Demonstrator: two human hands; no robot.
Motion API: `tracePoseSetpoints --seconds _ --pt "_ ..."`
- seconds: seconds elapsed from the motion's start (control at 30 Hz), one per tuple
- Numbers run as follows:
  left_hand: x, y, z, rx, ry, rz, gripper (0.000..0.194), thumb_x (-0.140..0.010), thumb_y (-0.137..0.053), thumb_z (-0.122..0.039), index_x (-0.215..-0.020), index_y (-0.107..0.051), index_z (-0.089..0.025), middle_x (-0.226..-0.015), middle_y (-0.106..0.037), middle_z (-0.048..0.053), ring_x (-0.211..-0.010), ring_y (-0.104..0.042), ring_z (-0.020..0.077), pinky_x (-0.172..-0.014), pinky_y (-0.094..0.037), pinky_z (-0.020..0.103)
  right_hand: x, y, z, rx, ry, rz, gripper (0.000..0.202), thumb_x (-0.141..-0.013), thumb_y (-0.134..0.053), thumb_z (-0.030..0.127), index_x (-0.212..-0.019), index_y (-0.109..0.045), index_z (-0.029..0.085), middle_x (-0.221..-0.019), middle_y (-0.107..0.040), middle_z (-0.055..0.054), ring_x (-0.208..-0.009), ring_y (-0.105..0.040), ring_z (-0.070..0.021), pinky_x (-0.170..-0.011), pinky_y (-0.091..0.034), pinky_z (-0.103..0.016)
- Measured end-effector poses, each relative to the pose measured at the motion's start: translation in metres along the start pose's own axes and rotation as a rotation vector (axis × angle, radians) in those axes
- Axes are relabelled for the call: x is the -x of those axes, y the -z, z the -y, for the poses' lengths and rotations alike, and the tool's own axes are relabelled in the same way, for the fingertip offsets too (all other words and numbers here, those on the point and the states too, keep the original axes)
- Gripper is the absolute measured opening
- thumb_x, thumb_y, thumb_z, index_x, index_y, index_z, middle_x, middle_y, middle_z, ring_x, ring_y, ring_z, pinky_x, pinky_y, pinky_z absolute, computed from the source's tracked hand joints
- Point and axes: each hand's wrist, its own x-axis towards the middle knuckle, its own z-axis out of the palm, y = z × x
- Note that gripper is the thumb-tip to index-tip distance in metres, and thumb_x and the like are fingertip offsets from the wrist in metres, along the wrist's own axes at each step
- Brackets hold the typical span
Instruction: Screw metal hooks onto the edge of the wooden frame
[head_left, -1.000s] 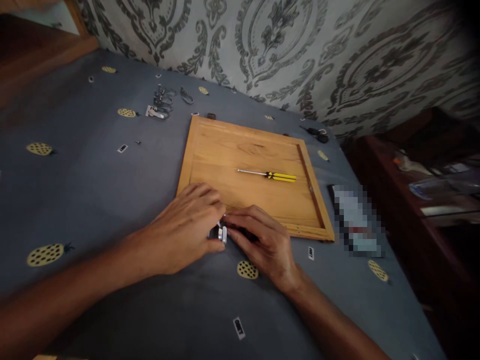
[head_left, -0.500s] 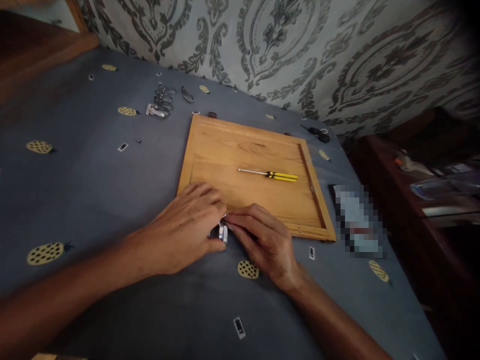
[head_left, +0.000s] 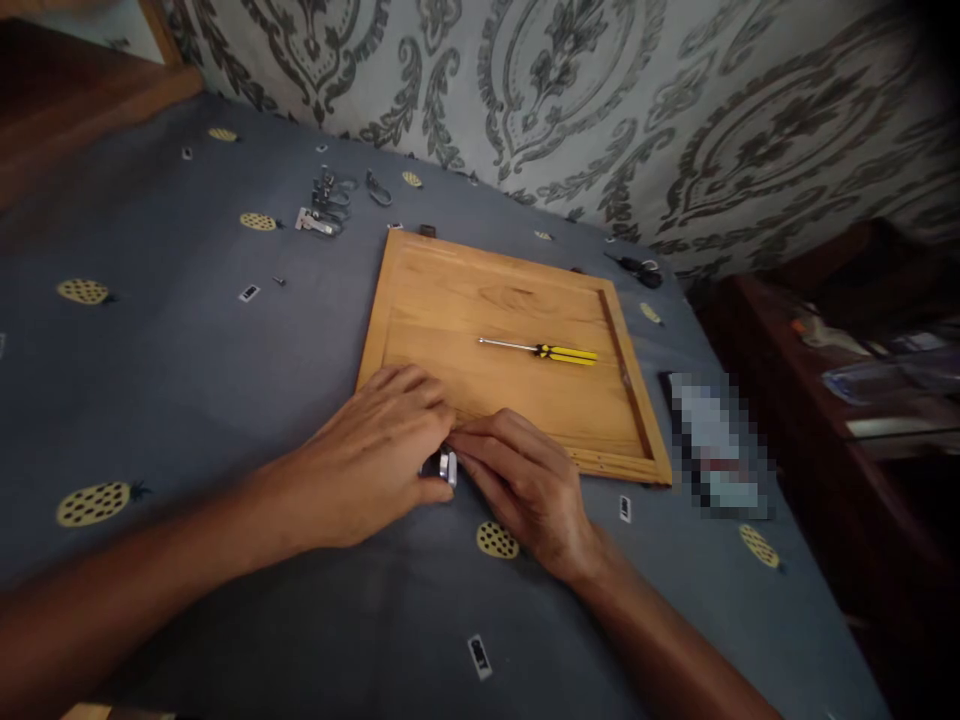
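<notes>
My left hand [head_left: 382,460] is closed on a small shiny metal hinge [head_left: 448,467] at the near edge of a framed wooden panel [head_left: 442,265]. Only the hinge's bright end shows beneath my fingers. Right beside it, my right hand [head_left: 525,485] has its thumb and fingertips pinched together, touching the spot above the hinge. Whatever lies between those fingertips is hidden. On the panel rests a screwdriver [head_left: 566,354] with a yellow and black handle, its tip pointing left.
Several metal hinges [head_left: 328,205] lie in a cluster at the back left, near a single loose metal piece [head_left: 379,190]. A small screw [head_left: 279,281] lies left of the panel. Black keys [head_left: 641,270] are at the back right; a blurred-out flat object [head_left: 716,445] lies right of the panel.
My right fingertips have closed in slightly over the hinge, and the small bright bit at their tips is now covered. Otherwise both hands stay at the panel's near edge.
</notes>
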Motion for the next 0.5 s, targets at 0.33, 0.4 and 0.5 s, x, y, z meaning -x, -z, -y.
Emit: tracePoseSetpoints --seconds 0.33,0.4,0.5 --pt "0.0005 0.0015 -0.0008 0.013 0.014 0.006 0.035 -0.079 -0.089 -0.030 -0.083 -0.057 -0.016 -0.097 -0.060 0.003 -0.103 -0.054 0.0250 -0.093 -0.044 0.040 -0.0037 0.0016 -0.0017 -0.033 0.040 0.030 0.020 -0.099 -0.057 0.009 -0.106 -0.074 0.016 -0.092 -0.074 -0.008 -0.081 -0.067 -0.0162 -0.069 -0.057 -0.029" --pt "0.0004 0.0014 -0.0007 0.012 0.021 0.009 0.036 -0.079 -0.089 -0.030 -0.083 -0.056 -0.016 -0.097 -0.060 0.003 -0.103 -0.054 0.0251 -0.093 -0.044 0.040 -0.0026 0.0005 -0.0021 -0.038 0.034 0.025 0.018 -0.099 -0.058 0.008 -0.104 -0.074 0.016 -0.093 -0.074 -0.008 -0.081 -0.067 -0.0158 -0.069 -0.057 -0.029" --pt "-0.0004 0.0007 -0.0002 0.007 0.022 0.006 0.037 -0.079 -0.089 -0.031 -0.083 -0.056 -0.016 -0.097 -0.060 0.003 -0.103 -0.054 0.0251 -0.094 -0.044 0.040 -0.0014 -0.0003 -0.0023 -0.051 0.023 0.022 0.017 -0.099 -0.059 0.008 -0.103 -0.073 0.015 -0.094 -0.074 -0.009 -0.082 -0.068 -0.0159 -0.070 -0.059 -0.029"
